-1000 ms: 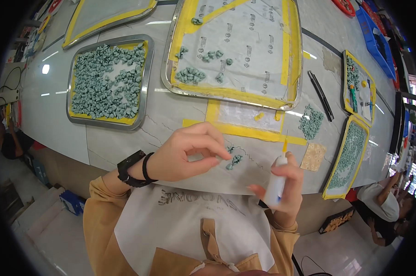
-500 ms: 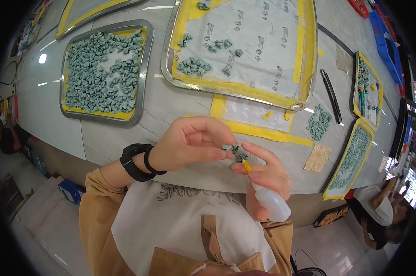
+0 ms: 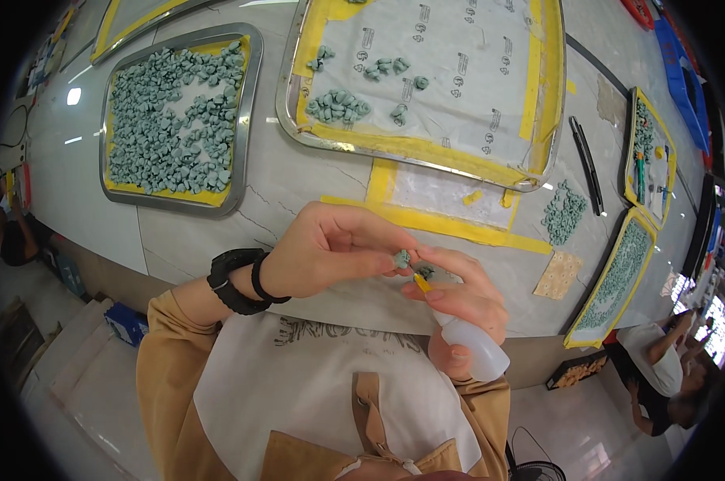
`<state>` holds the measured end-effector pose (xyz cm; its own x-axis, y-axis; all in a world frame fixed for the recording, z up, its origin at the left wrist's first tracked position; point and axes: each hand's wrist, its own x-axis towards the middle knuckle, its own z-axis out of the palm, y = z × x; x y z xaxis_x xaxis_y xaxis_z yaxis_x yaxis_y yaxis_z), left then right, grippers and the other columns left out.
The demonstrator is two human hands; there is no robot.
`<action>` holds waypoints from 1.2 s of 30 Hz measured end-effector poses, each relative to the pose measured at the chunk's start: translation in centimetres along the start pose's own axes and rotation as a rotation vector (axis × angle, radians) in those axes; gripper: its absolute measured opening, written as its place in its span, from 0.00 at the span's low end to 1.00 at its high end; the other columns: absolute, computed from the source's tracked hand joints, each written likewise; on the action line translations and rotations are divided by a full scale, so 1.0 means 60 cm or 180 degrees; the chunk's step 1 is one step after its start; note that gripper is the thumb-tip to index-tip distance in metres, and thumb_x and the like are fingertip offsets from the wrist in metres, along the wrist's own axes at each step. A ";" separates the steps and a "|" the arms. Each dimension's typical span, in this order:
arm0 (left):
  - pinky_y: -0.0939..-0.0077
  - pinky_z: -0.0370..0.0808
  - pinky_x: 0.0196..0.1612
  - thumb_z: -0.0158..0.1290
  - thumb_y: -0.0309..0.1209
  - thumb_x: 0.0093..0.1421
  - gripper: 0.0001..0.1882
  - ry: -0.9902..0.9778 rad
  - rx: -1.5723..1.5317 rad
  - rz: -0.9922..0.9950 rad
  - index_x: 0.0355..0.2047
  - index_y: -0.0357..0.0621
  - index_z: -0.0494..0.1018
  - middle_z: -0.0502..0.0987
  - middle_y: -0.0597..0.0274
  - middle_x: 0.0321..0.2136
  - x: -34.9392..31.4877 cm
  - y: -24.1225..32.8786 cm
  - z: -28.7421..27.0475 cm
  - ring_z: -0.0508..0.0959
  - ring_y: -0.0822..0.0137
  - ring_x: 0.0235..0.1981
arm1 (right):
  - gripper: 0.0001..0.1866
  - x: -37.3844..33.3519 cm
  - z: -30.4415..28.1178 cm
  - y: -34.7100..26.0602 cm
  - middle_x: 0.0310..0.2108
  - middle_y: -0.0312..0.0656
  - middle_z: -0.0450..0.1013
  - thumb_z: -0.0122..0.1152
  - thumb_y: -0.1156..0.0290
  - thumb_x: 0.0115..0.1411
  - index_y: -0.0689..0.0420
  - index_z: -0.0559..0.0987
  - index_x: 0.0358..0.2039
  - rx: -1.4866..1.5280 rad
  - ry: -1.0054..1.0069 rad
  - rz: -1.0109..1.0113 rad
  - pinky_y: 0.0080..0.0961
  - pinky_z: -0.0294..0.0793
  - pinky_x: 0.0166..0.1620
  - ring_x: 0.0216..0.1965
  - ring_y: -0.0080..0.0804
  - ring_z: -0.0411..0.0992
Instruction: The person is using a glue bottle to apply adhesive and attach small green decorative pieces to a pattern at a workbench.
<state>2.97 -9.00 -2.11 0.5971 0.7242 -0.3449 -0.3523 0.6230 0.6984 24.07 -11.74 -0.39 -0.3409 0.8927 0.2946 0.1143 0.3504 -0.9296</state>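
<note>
My left hand point(image 3: 330, 248), with a dark watch and band at its wrist, pinches a small grey-green moulded piece point(image 3: 402, 259) between thumb and fingertips. Close beside it, my right hand point(image 3: 466, 301) is closed round a whitish translucent squeeze bottle point(image 3: 476, 350). The bottle's yellow tip point(image 3: 422, 282) pokes out between the right thumb and fingers. A second, darker grey-green piece point(image 3: 426, 272) shows at the right fingertips, just above that tip. The fingers partly cover both pieces, and I cannot tell whether they touch each other.
A metal tray point(image 3: 254, 104) full of grey-green pieces stands at left. Ahead, a larger paper-lined tray point(image 3: 426, 152) holds several clusters. On the right lie a loose pile of small pieces point(image 3: 565, 212), dark pens point(image 3: 587, 164), a patterned square point(image 3: 558, 274) and yellow-edged trays point(image 3: 619, 272).
The piece in my left hand has turned and shows more of its pale side. The yellow tip has shifted slightly left and down. The tabletop view has shifted a little.
</note>
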 end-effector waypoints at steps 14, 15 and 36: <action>0.74 0.75 0.48 0.49 0.14 0.57 0.15 -0.0058 0.0078 0.0027 0.46 0.32 0.72 0.76 0.53 0.43 0.003 -0.001 0.001 0.76 0.68 0.45 | 0.25 -0.001 -0.003 -0.003 0.30 0.55 0.76 0.39 0.45 0.65 0.57 0.70 0.38 -0.0090 0.0017 0.0180 0.45 0.73 0.41 0.41 0.53 0.74; 0.74 0.75 0.48 0.49 0.14 0.57 0.15 -0.0099 0.0071 0.0017 0.46 0.32 0.72 0.76 0.53 0.43 0.005 0.000 0.001 0.76 0.68 0.45 | 0.25 -0.002 -0.006 -0.005 0.30 0.55 0.76 0.39 0.45 0.65 0.57 0.70 0.38 -0.0124 0.0039 0.0193 0.45 0.73 0.41 0.41 0.53 0.74; 0.76 0.77 0.44 0.50 0.15 0.55 0.14 0.0069 0.0049 -0.0095 0.44 0.30 0.71 0.76 0.56 0.41 0.002 0.002 0.003 0.79 0.65 0.41 | 0.09 0.023 -0.195 0.066 0.27 0.34 0.68 0.67 0.78 0.42 0.54 0.78 0.27 -0.4011 0.0197 0.0166 0.30 0.60 0.44 0.35 0.34 0.65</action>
<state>3.16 -8.90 -1.96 0.5913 0.7117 -0.3793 -0.3231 0.6400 0.6971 34.95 -5.80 -1.04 -0.2689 0.9134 0.3056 0.9459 0.3102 -0.0949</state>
